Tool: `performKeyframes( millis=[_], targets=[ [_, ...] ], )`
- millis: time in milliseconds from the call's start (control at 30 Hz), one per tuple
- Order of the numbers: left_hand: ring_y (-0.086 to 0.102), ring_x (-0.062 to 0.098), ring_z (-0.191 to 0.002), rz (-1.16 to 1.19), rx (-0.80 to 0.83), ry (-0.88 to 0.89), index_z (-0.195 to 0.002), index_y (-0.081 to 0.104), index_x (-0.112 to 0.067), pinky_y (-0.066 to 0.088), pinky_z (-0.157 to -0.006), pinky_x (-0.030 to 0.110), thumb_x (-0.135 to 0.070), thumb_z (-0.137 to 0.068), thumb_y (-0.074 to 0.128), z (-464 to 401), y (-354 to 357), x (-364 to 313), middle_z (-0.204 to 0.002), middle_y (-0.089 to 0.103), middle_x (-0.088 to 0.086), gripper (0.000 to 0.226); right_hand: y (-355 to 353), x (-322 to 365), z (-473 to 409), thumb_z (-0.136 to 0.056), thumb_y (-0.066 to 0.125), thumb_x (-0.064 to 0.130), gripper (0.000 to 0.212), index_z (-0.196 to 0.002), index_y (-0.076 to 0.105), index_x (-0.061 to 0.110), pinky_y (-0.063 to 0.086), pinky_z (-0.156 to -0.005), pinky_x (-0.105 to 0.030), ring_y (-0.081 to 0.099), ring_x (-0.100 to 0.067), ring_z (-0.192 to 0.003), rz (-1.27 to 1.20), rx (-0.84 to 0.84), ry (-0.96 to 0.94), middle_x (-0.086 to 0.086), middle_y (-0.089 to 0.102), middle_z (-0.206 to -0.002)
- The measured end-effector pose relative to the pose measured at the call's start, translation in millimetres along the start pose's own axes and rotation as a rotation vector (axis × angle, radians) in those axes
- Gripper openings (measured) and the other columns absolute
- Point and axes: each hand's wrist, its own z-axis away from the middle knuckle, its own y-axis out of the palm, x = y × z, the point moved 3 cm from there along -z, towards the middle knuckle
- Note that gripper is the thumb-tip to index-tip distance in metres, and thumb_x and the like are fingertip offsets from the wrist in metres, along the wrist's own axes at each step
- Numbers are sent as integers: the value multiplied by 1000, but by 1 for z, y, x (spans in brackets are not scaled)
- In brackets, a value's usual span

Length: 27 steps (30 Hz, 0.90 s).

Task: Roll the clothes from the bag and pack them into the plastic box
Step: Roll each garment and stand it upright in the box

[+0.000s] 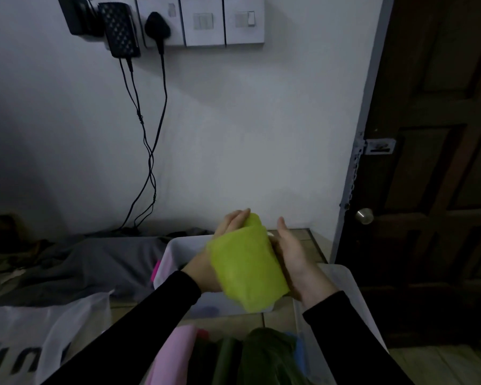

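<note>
A rolled lime-green garment [247,266] is held in the air between both hands, above a white plastic box [169,252]. My left hand [222,240] grips its left side, fingers wrapped behind the top. My right hand [296,259] presses flat against its right side. Something pink shows through the box's left wall. At the lower left lies a white bag [39,337] with dark lettering. Pink cloth [175,354] and dark green cloth [264,354] lie below my arms at the bottom of the frame.
A translucent lid or second box [350,295] sits at the right, beside a dark wooden door [433,162]. Grey fabric [95,262] is spread on the floor at the left. Black chargers and cables [147,134] hang down the white wall.
</note>
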Motion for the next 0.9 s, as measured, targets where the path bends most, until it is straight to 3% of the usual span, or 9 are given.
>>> performKeyframes(
  millis=[67,133,200,300,400,533,667,800,900],
  targets=[
    [20,10,-143,-58,8,-4,-147,7,-27,16,-117,16,-46,-70,67,-3,-4,-2,-153,16,2,100,-2,4,-1,-95,41,53,59,-114,66,2,52,-77,-33,65,-31,-101,5,-44,-47,-20,68,-113],
    [19,13,-144,-165,-38,8,-150,11,-16,19,-119,27,-56,-79,47,-4,-10,-1,-153,17,5,90,-13,11,-5,-93,57,34,34,-94,73,4,52,-74,-32,66,-18,-83,366,-175,-245,-18,73,-97],
    [19,11,-141,-322,-58,109,-151,12,-9,22,-117,28,-60,-78,47,-2,-14,0,-151,20,9,96,-24,20,-8,-92,58,22,28,-86,72,-1,45,-65,-29,62,-19,-73,689,-358,-432,-22,71,-89],
    [13,-3,-136,-441,-65,208,-150,12,-11,17,-112,6,-58,-70,63,6,-19,3,-146,17,-3,106,-24,28,-8,-95,54,21,25,-90,73,6,49,-70,-25,67,-20,-81,288,-231,-432,-13,73,-92],
    [15,-9,-134,-209,-132,23,-141,11,-30,13,-109,-1,-60,-70,43,-6,-19,13,-142,14,-15,84,-19,20,-14,-99,38,24,34,-106,66,6,57,-70,-27,71,-20,-75,-282,84,-158,-10,73,-96],
    [32,10,-129,68,-361,-156,-136,24,-17,15,-93,-12,-54,-69,46,-21,-8,25,-144,32,11,79,-21,12,-18,-86,63,23,40,-125,60,13,49,-70,-29,64,-20,-83,-48,25,-207,-9,70,-103],
    [31,-7,-122,102,-400,29,-133,26,-22,30,-99,0,-50,-77,54,-13,5,12,-134,30,0,68,-7,2,-10,-88,58,33,39,-119,64,10,51,-91,-33,65,-25,-107,108,205,-55,-12,68,-118],
    [21,-18,-131,-64,-353,168,-143,24,-27,21,-111,8,-53,-92,45,-1,8,2,-138,26,-10,62,-3,9,-8,-87,62,34,18,-92,67,17,53,-64,-15,68,0,-71,252,145,-75,3,71,-87],
    [15,1,-143,-212,-247,254,-151,8,-16,13,-116,12,-55,-75,68,16,11,-9,-150,14,-3,104,2,10,-12,-72,66,43,29,-78,67,14,49,-63,-18,63,-5,-64,361,44,-251,1,67,-74]
  ],
)
